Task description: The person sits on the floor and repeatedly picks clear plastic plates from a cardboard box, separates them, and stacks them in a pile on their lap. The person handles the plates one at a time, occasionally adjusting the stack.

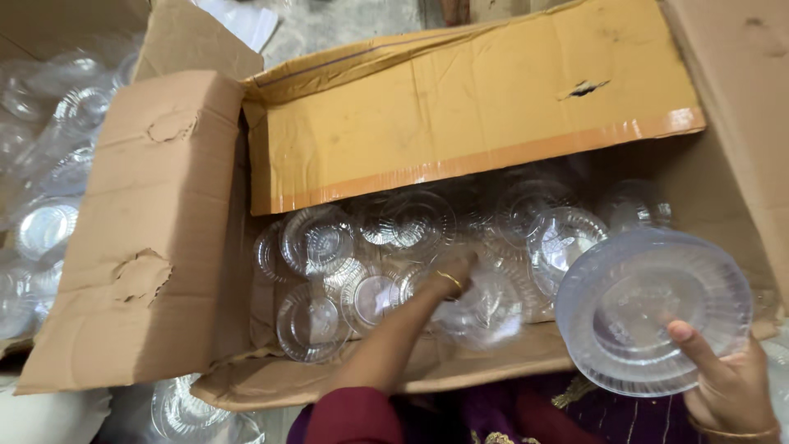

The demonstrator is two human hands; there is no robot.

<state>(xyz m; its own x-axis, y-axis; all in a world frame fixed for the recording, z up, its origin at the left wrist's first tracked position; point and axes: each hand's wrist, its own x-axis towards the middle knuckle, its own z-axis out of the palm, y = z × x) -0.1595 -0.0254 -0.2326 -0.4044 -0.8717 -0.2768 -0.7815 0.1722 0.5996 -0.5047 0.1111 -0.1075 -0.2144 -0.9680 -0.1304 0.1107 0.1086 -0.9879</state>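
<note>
Plate stack in right hand; left hand inside box.

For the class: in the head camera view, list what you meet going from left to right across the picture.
Loose clear plastic plates → torn left box flap → clear plates inside the cardboard box → left hand reaching into them → stack of clear plates → right hand holding that stack.

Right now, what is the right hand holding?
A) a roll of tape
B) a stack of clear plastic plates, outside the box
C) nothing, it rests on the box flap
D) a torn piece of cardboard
B: the right hand grips a stack of clear plastic plates at the near edge of the cardboard box, while the left hand reaches among the plates inside.
</note>
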